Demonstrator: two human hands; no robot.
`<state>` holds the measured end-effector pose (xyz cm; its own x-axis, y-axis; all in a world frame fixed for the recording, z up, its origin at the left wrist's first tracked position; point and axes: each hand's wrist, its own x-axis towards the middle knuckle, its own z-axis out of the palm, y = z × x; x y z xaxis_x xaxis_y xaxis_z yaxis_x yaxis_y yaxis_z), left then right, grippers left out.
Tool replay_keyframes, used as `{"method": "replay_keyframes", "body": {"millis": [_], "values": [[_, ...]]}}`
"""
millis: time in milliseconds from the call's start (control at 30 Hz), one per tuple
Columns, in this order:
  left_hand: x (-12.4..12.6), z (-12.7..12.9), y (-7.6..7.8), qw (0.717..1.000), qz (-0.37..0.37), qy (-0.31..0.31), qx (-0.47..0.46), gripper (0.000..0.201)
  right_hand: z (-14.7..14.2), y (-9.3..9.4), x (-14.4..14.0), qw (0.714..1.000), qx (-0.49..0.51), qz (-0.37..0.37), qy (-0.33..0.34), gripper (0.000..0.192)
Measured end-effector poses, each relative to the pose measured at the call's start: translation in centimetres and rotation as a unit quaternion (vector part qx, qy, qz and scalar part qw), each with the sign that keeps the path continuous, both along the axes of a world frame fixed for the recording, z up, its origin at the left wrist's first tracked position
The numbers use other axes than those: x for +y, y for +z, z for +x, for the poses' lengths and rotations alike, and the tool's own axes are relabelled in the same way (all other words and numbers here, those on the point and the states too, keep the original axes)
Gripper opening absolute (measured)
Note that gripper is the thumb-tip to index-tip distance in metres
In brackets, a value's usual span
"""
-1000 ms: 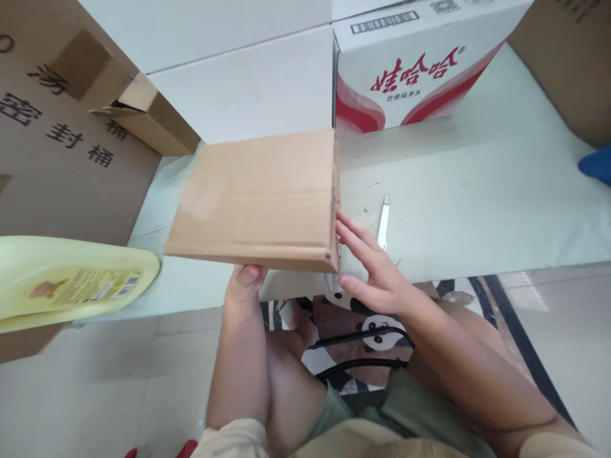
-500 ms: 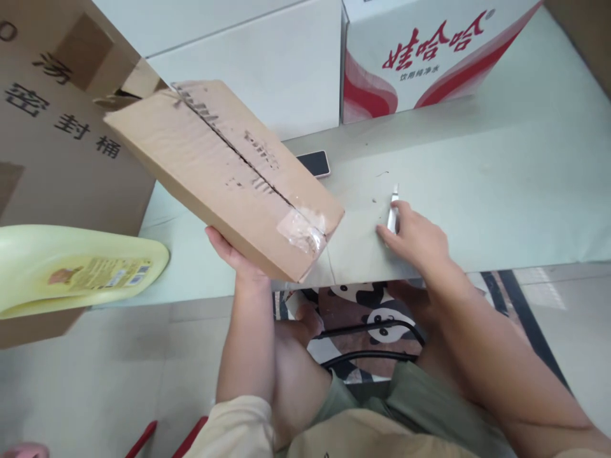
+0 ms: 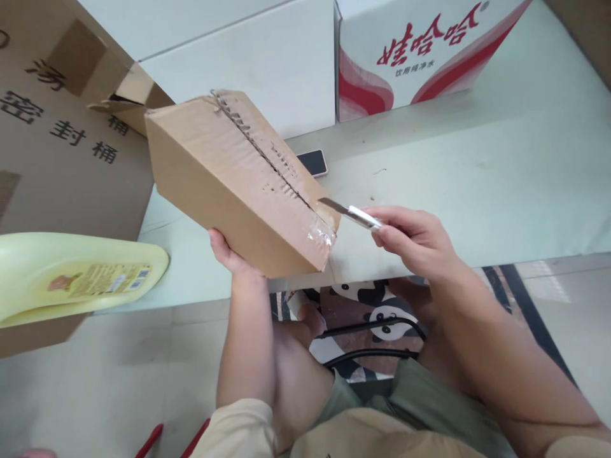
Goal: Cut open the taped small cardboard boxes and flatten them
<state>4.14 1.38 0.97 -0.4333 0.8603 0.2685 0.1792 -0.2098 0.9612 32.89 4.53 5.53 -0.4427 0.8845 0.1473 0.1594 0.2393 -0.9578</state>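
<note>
My left hand (image 3: 233, 256) grips a brown cardboard box (image 3: 214, 197) from below, thumb on its near side; the other fingers are hidden under it. The box is tilted, its seamed face turned toward my right. Clear tape (image 3: 321, 234) covers the seam's near end, and torn paper marks run along the rest. In my right hand (image 3: 410, 238) is a utility knife (image 3: 363, 217) with a white handle and its blade out. The blade tip points left at the seamed face, close to the tape; whether it touches the cardboard I cannot tell.
A dark-screened phone (image 3: 312, 163) lies on the pale green table cover (image 3: 477, 191) behind the box. White cartons (image 3: 248, 76) and a red-and-white carton (image 3: 420, 63) line the back. On the left stand a large cardboard carton (image 3: 57, 159) and a yellow jug (image 3: 86, 273).
My right hand has lifted the utility knife off the table and brought it left, blade out, to the box. My left hand has turned the box so more of its side shows.
</note>
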Motion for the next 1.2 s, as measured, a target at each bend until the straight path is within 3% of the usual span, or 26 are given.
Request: {"method": "replay_keyframes", "body": {"millis": [133, 333, 467, 667, 800, 967, 1200], "values": [[0.0, 0.0, 0.3, 0.997, 0.023, 0.027, -0.074, 0.085, -0.2, 0.3, -0.2, 0.997, -0.06, 0.035, 0.014, 0.035], [-0.1, -0.2, 0.1, 0.998, 0.055, 0.014, -0.033, 0.075, -0.3, 0.1, -0.2, 0.992, -0.116, 0.039, 0.02, 0.038], [-0.1, -0.3, 0.0, 0.998, 0.053, 0.021, 0.021, 0.08, -0.3, 0.7, -0.2, 0.988, -0.151, 0.009, 0.044, 0.04], [-0.2, -0.6, -0.4, 0.998, 0.05, 0.029, 0.026, 0.082, 0.1, 1.9, 0.1, 0.985, -0.153, -0.04, 0.076, 0.04], [-0.3, -0.6, -0.7, 0.997, 0.07, 0.006, -0.022, 0.072, 0.8, 2.4, 0.3, 0.98, -0.159, -0.057, 0.103, 0.038], [-0.4, 0.4, -0.9, 0.997, 0.047, -0.012, -0.062, 0.071, 0.7, 2.3, 0.1, 0.981, -0.143, -0.023, 0.132, 0.038], [-0.1, -0.3, -0.7, 0.996, 0.065, -0.029, -0.056, 0.064, 1.3, 2.5, 0.0, 0.984, -0.151, 0.009, 0.099, 0.038]]}}
